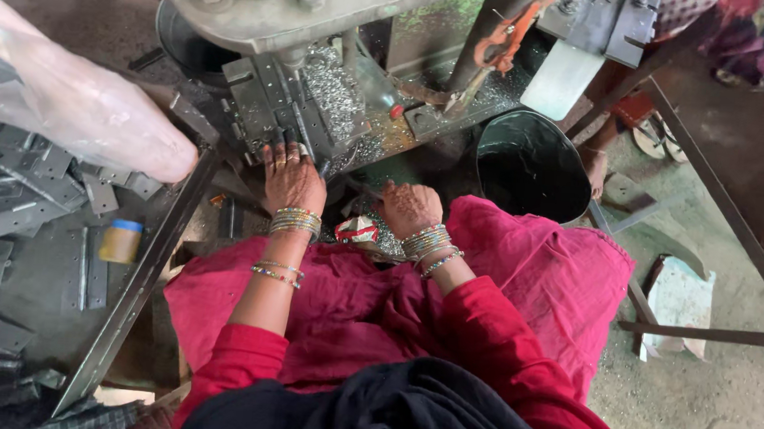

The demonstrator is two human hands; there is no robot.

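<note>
Her left hand (292, 177) lies flat, fingers pressing a metal piece (273, 135) on the press bed (305, 102) just ahead; the right hand (407, 209) rests loosely curled beside it, gripping nothing visible. Fingertips should stay behind the die, the piece squared.

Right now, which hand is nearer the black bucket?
Right. The right hand lies just left of the black bucket in the picture, by the red-and-white packet. The left hand is farther off, on the press's metal block.
</note>
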